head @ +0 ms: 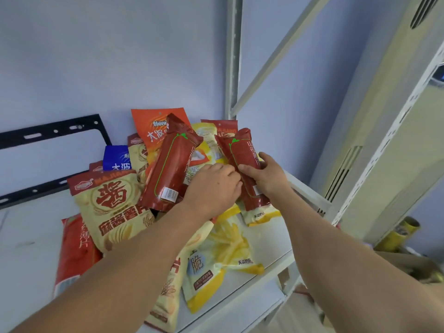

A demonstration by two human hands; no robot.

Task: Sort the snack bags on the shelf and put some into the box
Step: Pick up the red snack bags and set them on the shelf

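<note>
Right hand [265, 175] gripping red bag [245, 164] upright, left hand [213, 188] fingers curled among bags beside second red bag [169, 164], grip uncertain, snack pile on white shelf [266, 239], far wall.

The cream bag [109, 207] near the shelf's [271, 239] left front carries "MAJIANG" in pale letters on its red top band, a big red "酱" in a ring, and "麻酱薯片" beneath. The orange bag [156, 131] standing at the back of the pile shows "大波", the rest hidden. The blue bag [117, 158] left of it shows "大波" too. The red bag [245, 164] gripped by the right hand [269, 176] bears white vertical characters, partly covered. The yellow fries bag [230, 251] near the front edge shows "脆" and a small line too blurred to read. A barcode sits on the tall red bag [169, 164]; its digits are unreadable.
</note>
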